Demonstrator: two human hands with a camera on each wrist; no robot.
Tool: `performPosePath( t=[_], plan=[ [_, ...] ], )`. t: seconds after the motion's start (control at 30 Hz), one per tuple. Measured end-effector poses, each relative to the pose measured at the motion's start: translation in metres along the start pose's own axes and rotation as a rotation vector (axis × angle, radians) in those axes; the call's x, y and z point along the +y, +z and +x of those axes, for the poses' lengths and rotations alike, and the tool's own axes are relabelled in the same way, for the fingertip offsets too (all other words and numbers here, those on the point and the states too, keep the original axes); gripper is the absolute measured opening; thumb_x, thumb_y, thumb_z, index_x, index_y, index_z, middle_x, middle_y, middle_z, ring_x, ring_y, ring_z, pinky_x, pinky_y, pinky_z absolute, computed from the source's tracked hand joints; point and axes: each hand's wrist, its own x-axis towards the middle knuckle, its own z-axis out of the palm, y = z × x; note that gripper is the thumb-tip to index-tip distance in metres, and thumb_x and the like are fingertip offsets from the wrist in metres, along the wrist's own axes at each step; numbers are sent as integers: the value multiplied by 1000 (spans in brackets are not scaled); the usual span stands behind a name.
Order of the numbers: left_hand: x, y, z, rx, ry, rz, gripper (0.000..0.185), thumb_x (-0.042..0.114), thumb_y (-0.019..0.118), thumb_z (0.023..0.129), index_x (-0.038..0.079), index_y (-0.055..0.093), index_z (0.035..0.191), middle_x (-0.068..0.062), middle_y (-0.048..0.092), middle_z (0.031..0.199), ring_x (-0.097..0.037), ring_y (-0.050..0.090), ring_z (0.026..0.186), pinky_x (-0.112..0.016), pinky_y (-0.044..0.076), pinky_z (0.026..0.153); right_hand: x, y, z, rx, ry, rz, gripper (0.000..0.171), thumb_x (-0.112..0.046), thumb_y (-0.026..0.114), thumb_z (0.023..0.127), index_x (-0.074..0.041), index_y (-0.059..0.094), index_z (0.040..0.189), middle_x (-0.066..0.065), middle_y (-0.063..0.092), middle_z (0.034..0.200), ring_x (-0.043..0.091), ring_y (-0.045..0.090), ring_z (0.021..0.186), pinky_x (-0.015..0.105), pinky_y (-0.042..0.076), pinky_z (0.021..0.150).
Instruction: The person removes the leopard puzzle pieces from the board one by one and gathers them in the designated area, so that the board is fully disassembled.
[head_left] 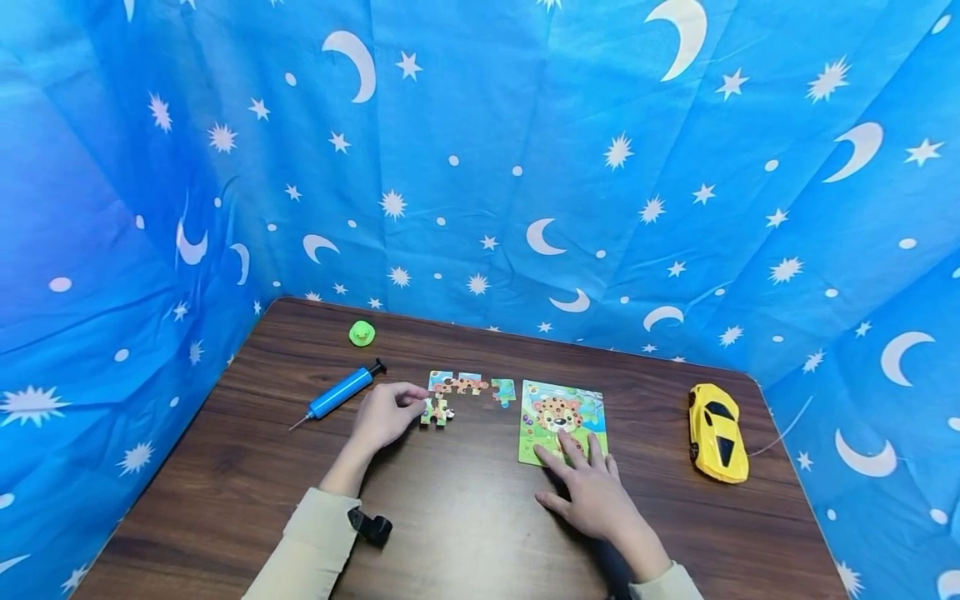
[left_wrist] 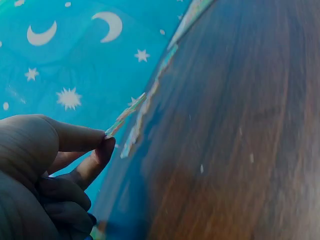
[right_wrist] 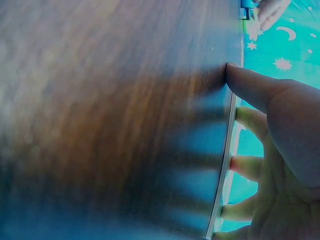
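Pinching a small jigsaw section [head_left: 437, 412] between thumb and forefinger, the left hand [head_left: 385, 415] holds it by one edge, tilted and apparently lifted off the counter [head_left: 465, 525]. Whether it is one piece or two joined, I cannot tell. It is just on the near side of a jigsaw strip [head_left: 468, 383]; a loose jigsaw piece [head_left: 502, 390] lies just right of that strip. The right hand [head_left: 592, 496] grips nothing: its fingers are spread apart, fingertips resting on the leopard picture board [head_left: 561, 410], thumb beyond the board's edge.

An edge pinch suits this section, since it leaves most outlines in sight. A light squeeze should do; thin card probably bends at the tabs. Best to level the section before it touches the strip, match tab to socket from above, then press flat rather than slide it in, which could shove the strip away. With only one hand there, the strip may well creep, so a fingertip of the right hand on it would help. Checking the colours against the board seems wise.
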Motion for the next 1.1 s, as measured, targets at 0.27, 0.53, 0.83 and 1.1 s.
performPosePath(
  t=[0.27, 0.53, 0.83, 1.1],
  plan=[
    [-11, 3, 4, -35, -31, -9, 10, 23, 81, 92, 24, 82, 101, 12, 74, 85, -9, 65, 75, -40, 48, 75, 2, 1, 0, -1, -3, -4, 68, -57, 66, 97, -36, 45, 158, 13, 26, 169, 59, 12, 150, 80, 20, 108],
    [-10, 7, 9, -29, -43, 39, 8, 26, 79, 93, 28, 81, 100, 12, 72, 84, -10, 63, 73, -38, 47, 70, 2, 1, 0, 2, -8, 0, 68, -56, 66, 97, -35, 45, 158, 14, 26, 169, 59, 12, 150, 80, 20, 108],
    [-8, 11, 10, 13, -1, 95, 8, 23, 78, 94, 26, 81, 100, 11, 72, 86, -10, 61, 69, -37, 47, 65, 2, 3, 1, 14, -11, -2, 67, -55, 67, 97, -34, 46, 158, 14, 27, 169, 59, 13, 150, 80, 21, 107],
    [-8, 12, 10, 40, 20, 115, 8, 21, 75, 94, 27, 80, 98, 13, 71, 83, -9, 60, 68, -37, 47, 66, 1, 3, 0, 19, -11, -5, 67, -56, 67, 97, -34, 46, 157, 14, 27, 169, 59, 13, 149, 80, 21, 108]
  ],
)
